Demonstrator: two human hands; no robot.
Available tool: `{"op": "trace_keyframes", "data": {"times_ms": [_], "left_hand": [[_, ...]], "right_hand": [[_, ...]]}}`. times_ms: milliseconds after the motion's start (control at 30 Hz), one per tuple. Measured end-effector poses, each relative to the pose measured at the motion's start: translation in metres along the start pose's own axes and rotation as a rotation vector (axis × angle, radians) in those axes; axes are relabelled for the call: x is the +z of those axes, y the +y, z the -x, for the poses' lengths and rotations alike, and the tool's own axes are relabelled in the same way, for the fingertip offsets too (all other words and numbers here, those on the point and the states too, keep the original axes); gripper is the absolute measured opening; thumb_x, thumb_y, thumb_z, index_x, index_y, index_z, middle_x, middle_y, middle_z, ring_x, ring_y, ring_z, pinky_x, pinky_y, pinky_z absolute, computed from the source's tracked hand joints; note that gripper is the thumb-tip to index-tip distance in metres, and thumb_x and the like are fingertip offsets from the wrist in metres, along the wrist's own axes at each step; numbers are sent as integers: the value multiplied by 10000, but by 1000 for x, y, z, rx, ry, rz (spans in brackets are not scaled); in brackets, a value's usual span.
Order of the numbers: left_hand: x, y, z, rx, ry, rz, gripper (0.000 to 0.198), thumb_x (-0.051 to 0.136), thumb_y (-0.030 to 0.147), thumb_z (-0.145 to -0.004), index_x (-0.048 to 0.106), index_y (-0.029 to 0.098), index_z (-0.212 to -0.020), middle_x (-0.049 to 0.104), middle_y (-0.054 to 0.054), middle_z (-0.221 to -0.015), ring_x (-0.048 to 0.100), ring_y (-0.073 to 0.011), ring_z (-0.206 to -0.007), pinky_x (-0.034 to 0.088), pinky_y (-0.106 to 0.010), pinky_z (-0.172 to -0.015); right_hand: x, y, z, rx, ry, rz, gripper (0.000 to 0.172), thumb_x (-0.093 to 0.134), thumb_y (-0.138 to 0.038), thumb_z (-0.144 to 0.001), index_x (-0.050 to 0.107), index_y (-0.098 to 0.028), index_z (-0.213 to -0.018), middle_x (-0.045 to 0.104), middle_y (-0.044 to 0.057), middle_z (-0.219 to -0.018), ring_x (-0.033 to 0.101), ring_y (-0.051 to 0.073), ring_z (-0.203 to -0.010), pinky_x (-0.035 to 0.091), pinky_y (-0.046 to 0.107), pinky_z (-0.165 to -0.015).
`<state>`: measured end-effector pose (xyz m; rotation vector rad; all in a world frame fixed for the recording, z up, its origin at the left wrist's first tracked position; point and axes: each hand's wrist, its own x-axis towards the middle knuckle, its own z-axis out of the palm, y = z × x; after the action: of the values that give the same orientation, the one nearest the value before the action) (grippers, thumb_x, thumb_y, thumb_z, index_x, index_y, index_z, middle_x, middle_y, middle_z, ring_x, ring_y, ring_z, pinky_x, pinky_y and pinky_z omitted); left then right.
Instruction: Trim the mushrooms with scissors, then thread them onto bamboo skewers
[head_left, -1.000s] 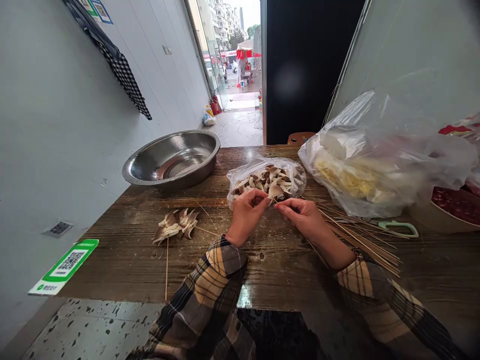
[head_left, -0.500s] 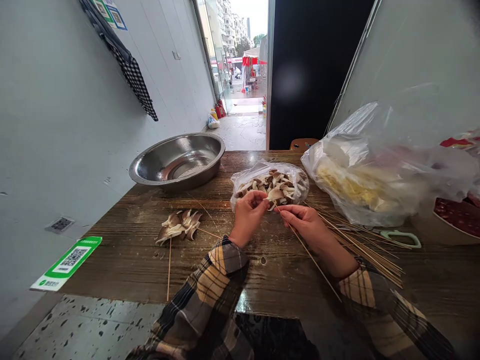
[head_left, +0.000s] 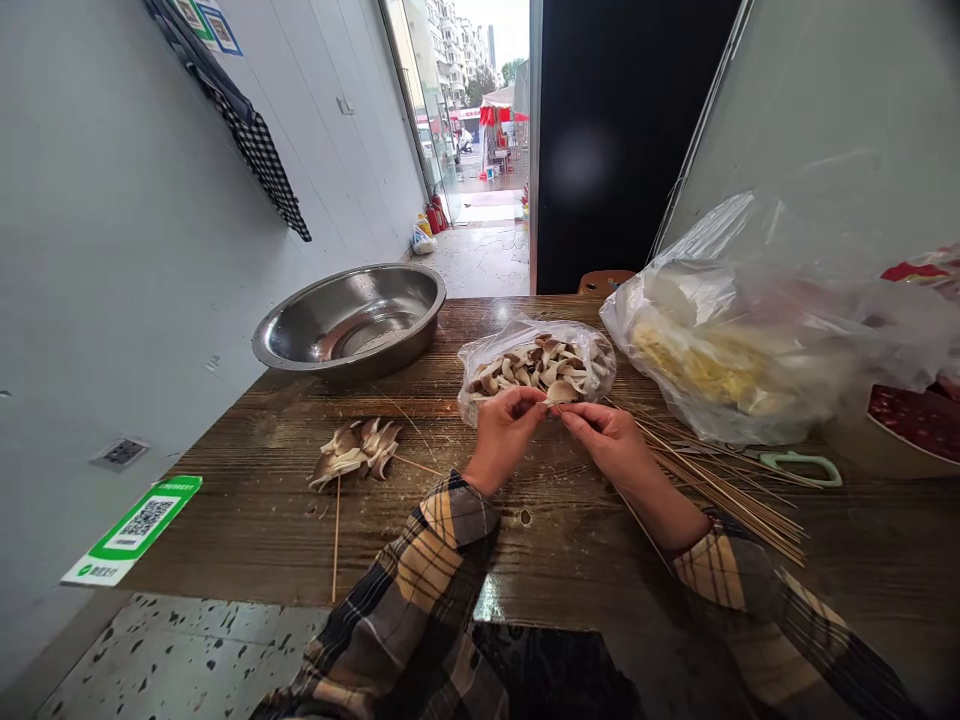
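My left hand [head_left: 510, 432] pinches an oyster mushroom [head_left: 562, 392] at the near edge of a clear plastic bag [head_left: 480, 358] full of cut mushrooms. Close against it, my right hand [head_left: 611, 445] grips a thin bamboo skewer [head_left: 643, 528], whose lower end slants back under the right wrist. The fingertips almost meet, and they hide where the skewer's tip touches the mushroom. Left of my hands, a bunch of mushrooms [head_left: 355, 452] lies threaded on skewers, with one stick [head_left: 337, 540] pointing toward me. Loose skewers [head_left: 724, 495] are spread to the right.
A steel basin [head_left: 349, 320] stands at the back left of the wooden table [head_left: 255, 520]. Large plastic bags [head_left: 720, 340] of food fill the right back. Green-handled scissors [head_left: 806, 470] and a bowl [head_left: 911, 440] of dark red food lie nearby. A QR-code card [head_left: 139, 525] rests at the left edge.
The right hand has moved slightly left, closing up to the left hand. The skewer has shifted with it and more of it is hidden behind the right hand and wrist.
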<state>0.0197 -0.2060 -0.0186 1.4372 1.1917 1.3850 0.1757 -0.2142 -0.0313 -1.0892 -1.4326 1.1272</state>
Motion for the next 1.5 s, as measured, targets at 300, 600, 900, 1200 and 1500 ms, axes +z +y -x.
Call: {"op": "trace_keyframes", "data": {"times_ms": [300, 600, 900, 1200, 1500], "left_hand": [[-14, -16, -16, 120, 18, -271, 212, 610, 237, -804, 700, 156, -978, 667, -65, -860, 576, -150, -731, 454, -264, -682], [-11, -32, -18, 170, -160, -722, 290, 619, 170, -776, 682, 181, -1059, 589, -31, -811, 531, -154, -720, 437, -289, -712], [-14, -22, -19, -18, 11, -186, 220, 689, 273, -740, 677, 157, -926, 622, -40, -823, 559, -147, -737, 439, -268, -672], [-23, -3, -16, -290, -86, 556, 352, 699, 281, -753, 615, 131, -1061, 701, -79, -895, 635, -126, -701, 497, -234, -622], [-22, 1, -13, -238, -74, 628, 256, 734, 187, -707, 670, 125, -947, 689, -53, -837, 634, -119, -751, 506, -226, -693]], "right_hand": [[-18, -3, -11, -9, 188, -24, 433, 648, -500, -748, 743, -126, -943, 586, -1, -637, 463, 120, -577, 357, 253, -543], [-15, -4, -12, 30, 199, -84, 447, 679, -506, -703, 744, -107, -896, 562, -11, -601, 414, 94, -528, 305, 235, -484], [-17, -2, -10, 13, 150, -66, 428, 659, -483, -739, 739, -112, -938, 582, -5, -627, 447, 105, -549, 322, 238, -502], [-7, -12, 2, -55, -37, 90, 352, 591, -434, -811, 746, -131, -901, 646, 16, -665, 523, 136, -593, 382, 249, -548], [-7, -11, 3, -125, -105, 216, 292, 566, -353, -832, 746, -146, -935, 750, 55, -856, 640, 188, -746, 466, 279, -667]]}}
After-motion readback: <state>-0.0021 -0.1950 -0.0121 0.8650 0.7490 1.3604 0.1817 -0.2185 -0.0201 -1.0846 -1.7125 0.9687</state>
